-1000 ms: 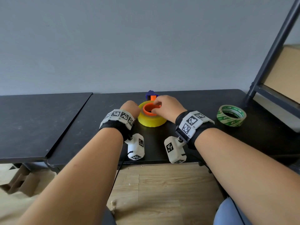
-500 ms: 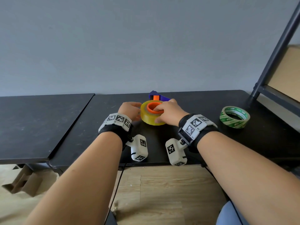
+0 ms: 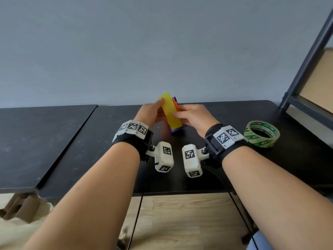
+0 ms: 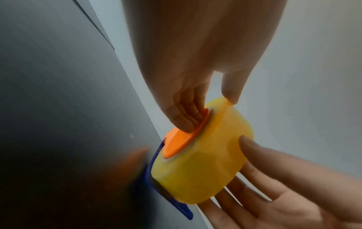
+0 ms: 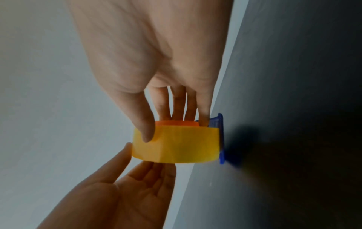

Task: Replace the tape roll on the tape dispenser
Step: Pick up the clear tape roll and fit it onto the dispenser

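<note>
A yellow tape roll [image 3: 170, 112] on an orange hub [image 3: 175, 103] sits in a blue dispenser [image 3: 174, 130]. Both hands hold it on edge just above the black table [image 3: 108, 141]. My left hand [image 3: 156, 110] has its fingers on the hub's flange [image 4: 178, 144] and its thumb on the roll's rim [image 4: 205, 162]. My right hand [image 3: 187, 116] pinches the roll [image 5: 182, 147], with the thumb on the yellow band and the fingers on the hub side by the blue frame [image 5: 220, 131]. A green-printed tape roll [image 3: 261, 133] lies flat to the right.
A second black table [image 3: 36, 141] adjoins on the left across a narrow gap. A dark metal shelf frame [image 3: 306, 60] rises at the right edge. A grey wall stands right behind the table. Wooden floor lies below the near table edge.
The yellow roll with its dispenser lay flat on the table under both hands. Now it is lifted and turned on edge between them.
</note>
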